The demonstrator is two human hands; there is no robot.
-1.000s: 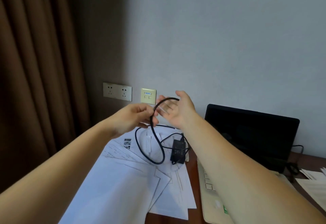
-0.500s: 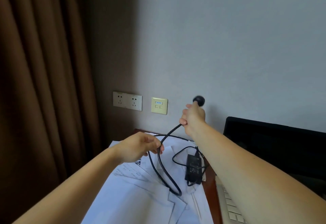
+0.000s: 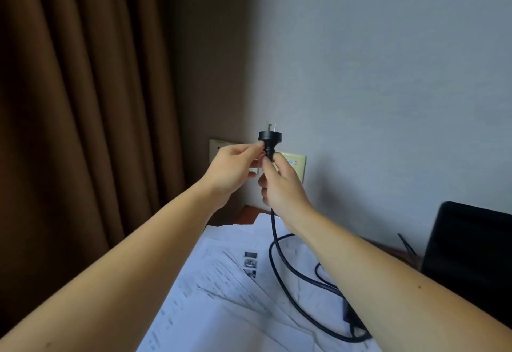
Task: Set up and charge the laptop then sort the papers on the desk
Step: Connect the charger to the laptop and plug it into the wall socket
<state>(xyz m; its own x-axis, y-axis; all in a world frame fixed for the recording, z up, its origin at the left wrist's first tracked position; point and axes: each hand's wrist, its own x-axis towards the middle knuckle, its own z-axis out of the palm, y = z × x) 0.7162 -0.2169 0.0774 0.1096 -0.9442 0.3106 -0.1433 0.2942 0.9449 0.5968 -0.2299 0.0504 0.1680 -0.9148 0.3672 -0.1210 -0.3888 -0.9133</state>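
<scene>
A black power plug (image 3: 270, 139) with metal prongs pointing up is held in front of the wall. My right hand (image 3: 279, 185) grips the black cable (image 3: 279, 263) just below the plug. My left hand (image 3: 235, 169) pinches the plug's neck from the left. The cable hangs down and loops over white papers (image 3: 221, 290) spread on the desk. The power brick is mostly hidden behind my right forearm. The laptop's dark screen (image 3: 471, 246) stands open at the right edge.
A wall socket plate (image 3: 214, 146) is partly hidden behind my left hand, with a cream data plate (image 3: 295, 162) beside it. Brown curtains (image 3: 83, 102) fill the left. A corner of the wooden desk (image 3: 249, 214) shows beyond the papers.
My left hand let go of the cable loop and rose to the plug. My right hand slid down to just below the plug, held nearer the wall sockets. The view shifted right.
</scene>
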